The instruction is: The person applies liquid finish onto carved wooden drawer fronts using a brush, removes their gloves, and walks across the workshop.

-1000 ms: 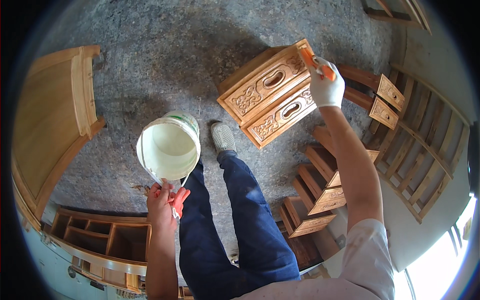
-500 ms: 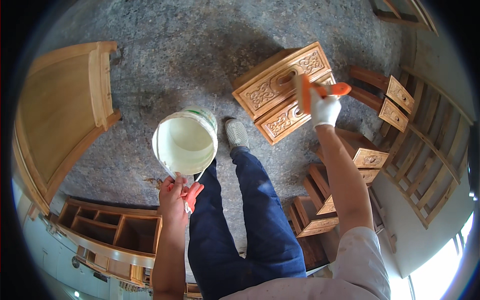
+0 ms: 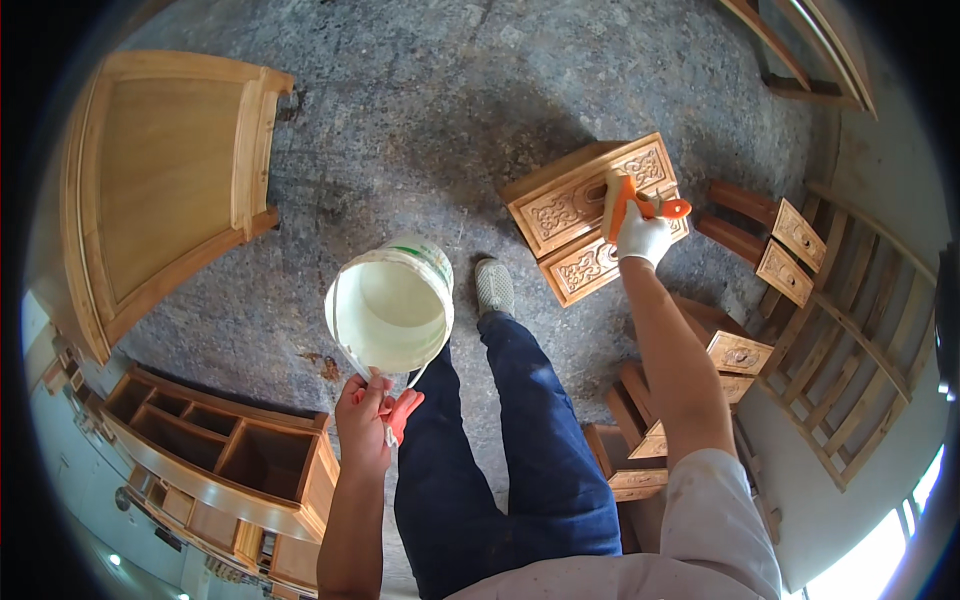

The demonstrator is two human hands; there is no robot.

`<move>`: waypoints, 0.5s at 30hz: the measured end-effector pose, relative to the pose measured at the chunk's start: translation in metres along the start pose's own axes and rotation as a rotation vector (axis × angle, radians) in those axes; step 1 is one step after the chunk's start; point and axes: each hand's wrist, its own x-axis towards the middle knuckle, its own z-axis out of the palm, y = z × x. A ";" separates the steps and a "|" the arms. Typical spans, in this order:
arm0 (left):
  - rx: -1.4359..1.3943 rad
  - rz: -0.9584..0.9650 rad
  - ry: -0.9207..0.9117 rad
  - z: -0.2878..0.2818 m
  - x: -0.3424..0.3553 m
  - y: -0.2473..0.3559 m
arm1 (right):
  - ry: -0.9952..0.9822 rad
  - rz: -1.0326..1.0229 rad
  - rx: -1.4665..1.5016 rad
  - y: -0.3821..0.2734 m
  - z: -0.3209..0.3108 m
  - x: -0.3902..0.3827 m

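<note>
My left hand [image 3: 363, 415] is closed on the thin handle of a white bucket [image 3: 437, 335], which hangs tilted so that its pale inside shows. A red and white glove [image 3: 400, 415] is bunched at the same hand. My right hand [image 3: 643, 238], in a white glove, grips a wide paintbrush [image 3: 622, 205] with an orange handle. The brush is over the carved fronts of two wooden drawers [image 3: 562, 212] standing together on the floor; whether its bristles touch the wood I cannot tell.
Several more carved drawers [image 3: 740, 352] stand at the right, near a slatted wooden frame [image 3: 850, 340] leaning on the wall. A large wooden panel piece [image 3: 170, 190] is at the left. An open wooden cabinet [image 3: 225, 440] stands at the lower left. The concrete floor [image 3: 400, 120] is stained.
The view has shifted, so the drawers and bucket sit a little lower and further right. The brush has moved a little over the drawer fronts. Both hands keep their holds.
</note>
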 end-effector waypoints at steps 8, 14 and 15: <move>-0.132 0.103 0.113 -0.010 -0.007 -0.010 | -0.029 -0.186 0.111 0.031 0.016 0.040; -0.322 0.060 0.052 -0.063 -0.014 -0.015 | -0.180 0.065 0.354 0.036 -0.010 0.077; -0.333 0.030 0.045 -0.073 -0.020 -0.010 | -0.188 0.092 0.449 0.041 -0.026 0.074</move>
